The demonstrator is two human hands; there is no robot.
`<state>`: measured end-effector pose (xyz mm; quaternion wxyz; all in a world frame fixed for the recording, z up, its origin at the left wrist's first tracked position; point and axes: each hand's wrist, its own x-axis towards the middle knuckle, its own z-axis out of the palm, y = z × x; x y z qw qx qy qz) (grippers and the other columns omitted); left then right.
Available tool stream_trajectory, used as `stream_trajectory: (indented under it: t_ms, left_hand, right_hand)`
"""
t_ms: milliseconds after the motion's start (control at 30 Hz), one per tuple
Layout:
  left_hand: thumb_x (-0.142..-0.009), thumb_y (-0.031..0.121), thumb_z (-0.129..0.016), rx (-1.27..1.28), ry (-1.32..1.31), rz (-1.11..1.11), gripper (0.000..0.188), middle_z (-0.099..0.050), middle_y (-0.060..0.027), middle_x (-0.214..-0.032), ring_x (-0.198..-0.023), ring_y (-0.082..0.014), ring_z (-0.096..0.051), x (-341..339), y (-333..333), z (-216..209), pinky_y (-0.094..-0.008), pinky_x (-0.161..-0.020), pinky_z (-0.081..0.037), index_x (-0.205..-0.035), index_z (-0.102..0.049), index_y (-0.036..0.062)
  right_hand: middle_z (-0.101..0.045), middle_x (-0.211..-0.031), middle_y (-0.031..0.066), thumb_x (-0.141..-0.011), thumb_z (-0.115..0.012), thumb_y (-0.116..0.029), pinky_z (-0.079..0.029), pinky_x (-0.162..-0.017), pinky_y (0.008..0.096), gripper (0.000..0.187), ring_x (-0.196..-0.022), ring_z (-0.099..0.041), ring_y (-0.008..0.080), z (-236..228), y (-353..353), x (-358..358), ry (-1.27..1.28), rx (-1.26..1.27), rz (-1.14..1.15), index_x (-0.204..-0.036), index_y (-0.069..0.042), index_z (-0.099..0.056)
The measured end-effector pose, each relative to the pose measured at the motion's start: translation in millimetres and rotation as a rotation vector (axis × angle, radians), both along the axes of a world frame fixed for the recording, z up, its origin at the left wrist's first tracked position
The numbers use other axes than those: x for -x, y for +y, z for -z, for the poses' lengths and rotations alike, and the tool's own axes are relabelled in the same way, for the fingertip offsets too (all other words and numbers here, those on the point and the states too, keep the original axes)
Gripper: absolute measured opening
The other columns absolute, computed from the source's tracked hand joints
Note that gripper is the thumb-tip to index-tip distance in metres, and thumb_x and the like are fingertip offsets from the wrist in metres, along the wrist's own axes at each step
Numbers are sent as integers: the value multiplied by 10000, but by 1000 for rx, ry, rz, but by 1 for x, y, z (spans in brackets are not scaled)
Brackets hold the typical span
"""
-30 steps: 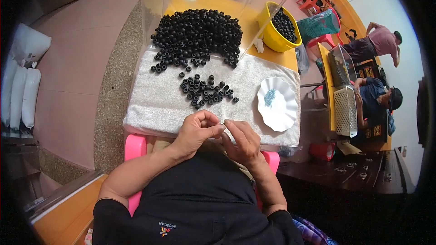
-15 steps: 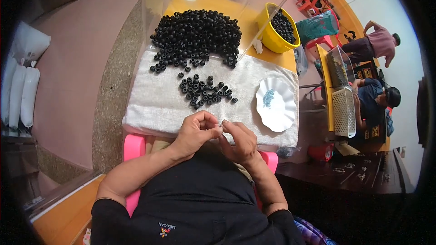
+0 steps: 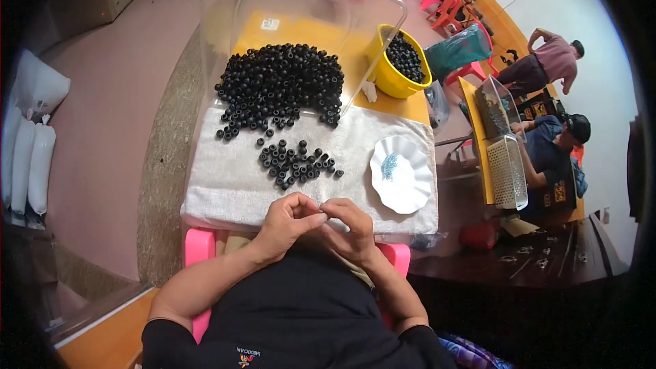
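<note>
So there's a tiny piece (image 3: 322,210) right at the fingertips, just over the near edge of the towel, way too small to say what it is. The left hand (image 3: 283,225) has thumb and index pinching it. The right hand (image 3: 352,232) has its index tip up against the same spot, but I can't tell if its grip is closed on anything. Straight ahead is a loose cluster of black beads (image 3: 295,162) on the white towel (image 3: 219,191), and off to the right a wavy-edged white plate (image 3: 413,195) with a little patch of blue bits (image 3: 389,166). Further back a big black bead pile (image 3: 280,82) sits in a see-through bin (image 3: 301,0) and spreads out onto the towel. A yellow tub (image 3: 386,72) with more black beads is right of that, on the yellowish desk (image 3: 417,106). Pink chair (image 3: 199,246) under the person, plump white bags (image 3: 41,167) far left, someone in a dark blue top (image 3: 547,140) off right.
</note>
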<state>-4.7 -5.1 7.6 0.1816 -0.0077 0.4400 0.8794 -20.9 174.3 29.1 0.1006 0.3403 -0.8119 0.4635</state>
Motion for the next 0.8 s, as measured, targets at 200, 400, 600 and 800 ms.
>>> stream_trajectory:
  t_ms: [200,400,600,800]
  left_hand:
    - [-881,63,-692,25,-35,-24,174,-644,-53,-915,-804,-109,-618,-1,1,5,-253,-735,-526,-1010,-585,15]
    - [-882,92,-704,70,20,6,170,-644,-58,-922,-798,-116,-618,-4,3,9,-270,-729,-547,-997,-606,14]
    - [-884,96,-699,74,5,15,171,-637,-51,-916,-809,-110,-614,-4,5,13,-271,-735,-548,-1005,-614,11]
    - [-888,84,-686,117,42,25,161,-632,-45,-904,-800,-97,-602,-3,0,8,-258,-724,-532,-1010,-619,3]
  right_hand:
    - [-647,-874,111,-828,-718,-32,-536,-693,277,324,-776,-645,158,-11,19,14,-274,-38,111,-1134,17,-624]
    - [-659,-867,39,-850,-683,-43,-493,-646,238,288,-745,-605,90,-18,95,128,-265,-47,352,-1108,71,-621]
    - [-666,-839,62,-864,-656,-86,-489,-598,219,370,-697,-618,108,-68,125,249,-24,205,519,-1188,84,-605]
    - [-671,-817,50,-872,-659,-86,-487,-614,225,208,-668,-601,89,-33,100,209,-103,1,540,-1028,50,-677]
